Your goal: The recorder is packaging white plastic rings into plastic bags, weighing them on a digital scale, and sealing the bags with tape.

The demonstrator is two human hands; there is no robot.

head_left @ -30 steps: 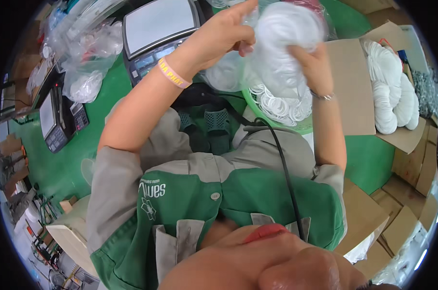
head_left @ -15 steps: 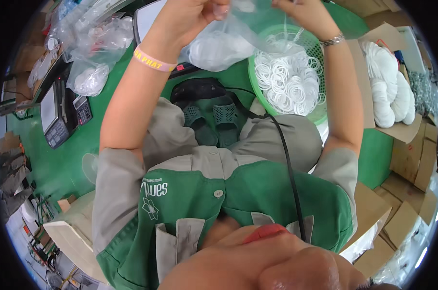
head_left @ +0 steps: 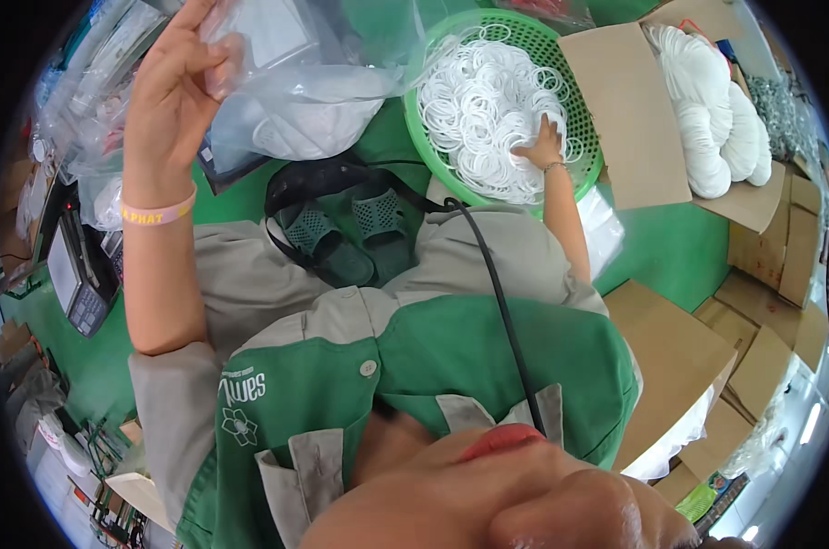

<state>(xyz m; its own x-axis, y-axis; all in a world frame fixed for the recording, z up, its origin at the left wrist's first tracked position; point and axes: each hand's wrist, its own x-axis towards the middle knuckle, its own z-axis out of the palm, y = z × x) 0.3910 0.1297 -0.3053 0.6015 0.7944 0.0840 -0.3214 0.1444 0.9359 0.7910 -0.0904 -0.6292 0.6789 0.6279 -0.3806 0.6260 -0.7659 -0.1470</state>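
Head view: my right hand (head_left: 544,146) spread in basket (head_left: 586,174) rings (head_left: 474,110); left hand (head_left: 172,87) pinching bag (head_left: 295,101)—advise holding its mouth wide.

The basket (head_left: 586,174) sits at one o'clock, heaped with rings (head_left: 478,101), and the right hand (head_left: 544,146) lies in them at the heap's four o'clock edge. The box (head_left: 629,119) with coils (head_left: 707,110) in it touches the basket at its three o'clock. The left hand (head_left: 172,87) is up at eleven o'clock, gripping the bag (head_left: 304,101), which hangs at the basket's nine o'clock; the sandals (head_left: 346,229) lie at the bag's six o'clock.
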